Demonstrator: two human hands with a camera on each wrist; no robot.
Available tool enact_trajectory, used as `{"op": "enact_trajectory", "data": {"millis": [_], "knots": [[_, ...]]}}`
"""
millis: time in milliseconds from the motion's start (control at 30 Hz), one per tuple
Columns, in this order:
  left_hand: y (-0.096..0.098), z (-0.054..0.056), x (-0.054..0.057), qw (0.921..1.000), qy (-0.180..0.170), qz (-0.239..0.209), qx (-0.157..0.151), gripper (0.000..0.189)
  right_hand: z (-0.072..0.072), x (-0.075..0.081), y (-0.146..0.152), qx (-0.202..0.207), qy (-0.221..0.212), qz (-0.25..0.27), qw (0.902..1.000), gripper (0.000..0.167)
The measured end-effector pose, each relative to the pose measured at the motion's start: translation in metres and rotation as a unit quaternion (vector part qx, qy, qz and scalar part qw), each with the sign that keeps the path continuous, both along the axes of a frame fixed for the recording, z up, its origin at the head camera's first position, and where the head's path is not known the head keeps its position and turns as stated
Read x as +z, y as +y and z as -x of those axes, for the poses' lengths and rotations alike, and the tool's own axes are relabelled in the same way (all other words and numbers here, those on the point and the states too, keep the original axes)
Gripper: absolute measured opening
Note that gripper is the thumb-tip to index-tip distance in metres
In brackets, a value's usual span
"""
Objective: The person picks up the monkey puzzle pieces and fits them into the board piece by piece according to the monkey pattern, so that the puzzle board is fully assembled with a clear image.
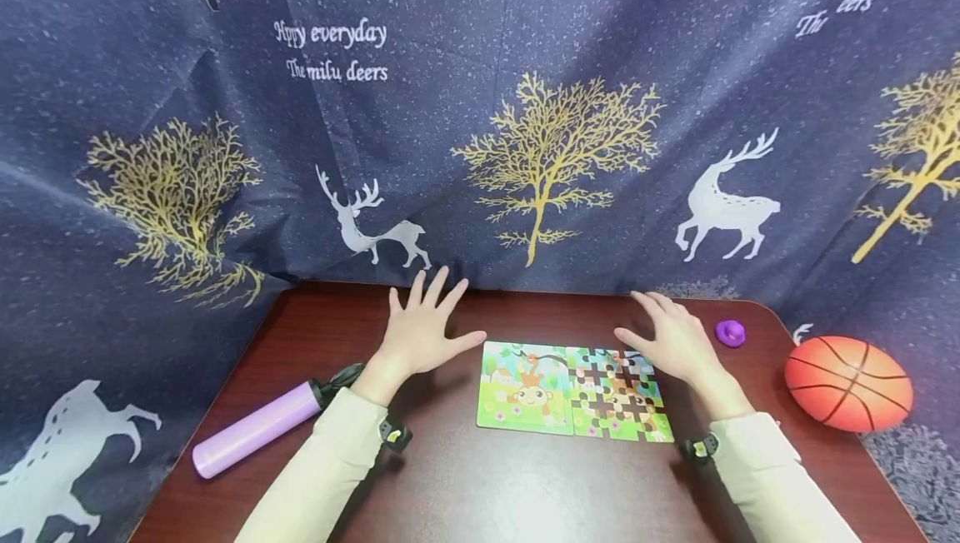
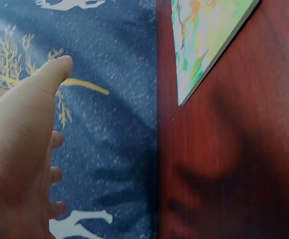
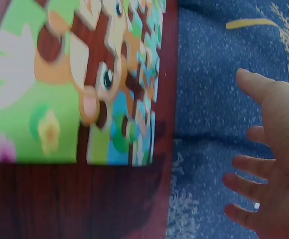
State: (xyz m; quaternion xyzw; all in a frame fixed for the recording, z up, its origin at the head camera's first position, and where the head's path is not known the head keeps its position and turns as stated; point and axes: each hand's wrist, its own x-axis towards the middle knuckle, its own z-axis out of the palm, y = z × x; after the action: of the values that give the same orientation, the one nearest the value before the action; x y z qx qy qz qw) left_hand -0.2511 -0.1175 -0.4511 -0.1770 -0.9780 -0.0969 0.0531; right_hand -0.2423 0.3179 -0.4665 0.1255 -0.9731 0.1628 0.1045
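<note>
Side by side on the table lie a picture board [image 1: 525,389] with a cartoon monkey and a jigsaw puzzle [image 1: 621,397] whose pieces stand slightly apart, with brown table showing in the gaps. My left hand [image 1: 422,333] hovers left of the board, fingers spread and straight, holding nothing. Past the puzzle's upper right corner is my right hand [image 1: 675,341], its fingers loosely bent and nothing in them. In the left wrist view, one corner of the board [image 2: 204,45] shows apart from the left hand [image 2: 22,134]. The right wrist view has the puzzle [image 3: 99,84] beside the empty right hand [image 3: 279,149].
A lilac cylinder [image 1: 255,430] with a black strap lies at the left of the brown table [image 1: 450,485]. Toward the right are a small purple hat-shaped thing [image 1: 730,333] and an orange basketball [image 1: 849,383]. A dark blue cloth [image 1: 420,135] with deer and trees hangs behind.
</note>
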Motion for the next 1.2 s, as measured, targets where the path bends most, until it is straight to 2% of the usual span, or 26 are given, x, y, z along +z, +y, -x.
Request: {"op": "enact_trajectory", "data": {"millis": [167,333,467,633,833,967,1200], "knots": [[0.011,-0.008,-0.009,0.9995,-0.007,0.012,-0.028,0.100,-0.003,-0.006,-0.014,0.011,-0.030,0.017,0.9993,0.076],[0.020,-0.017,-0.020,0.9980,-0.023,0.024,-0.054,0.102,-0.008,-0.015,-0.030,0.025,-0.088,0.028,0.9954,0.066],[0.024,-0.024,-0.029,0.9962,-0.039,0.030,-0.072,0.106,-0.010,-0.023,-0.041,0.033,-0.125,0.021,0.9914,0.070],[0.026,-0.032,-0.040,0.9930,-0.065,0.034,-0.093,0.110,-0.009,-0.031,-0.048,0.035,-0.130,0.011,0.9909,0.072],[0.027,-0.035,-0.056,0.9910,-0.082,0.047,-0.095,0.116,-0.006,-0.035,-0.052,0.039,-0.144,0.015,0.9887,0.069],[0.027,-0.037,-0.062,0.9901,-0.096,0.046,-0.092,0.119,-0.005,-0.036,-0.053,0.038,-0.162,0.030,0.9857,0.066],[0.027,-0.040,-0.064,0.9893,-0.104,0.045,-0.092,0.124,-0.003,-0.034,-0.057,0.028,-0.191,0.050,0.9799,0.063]]}}
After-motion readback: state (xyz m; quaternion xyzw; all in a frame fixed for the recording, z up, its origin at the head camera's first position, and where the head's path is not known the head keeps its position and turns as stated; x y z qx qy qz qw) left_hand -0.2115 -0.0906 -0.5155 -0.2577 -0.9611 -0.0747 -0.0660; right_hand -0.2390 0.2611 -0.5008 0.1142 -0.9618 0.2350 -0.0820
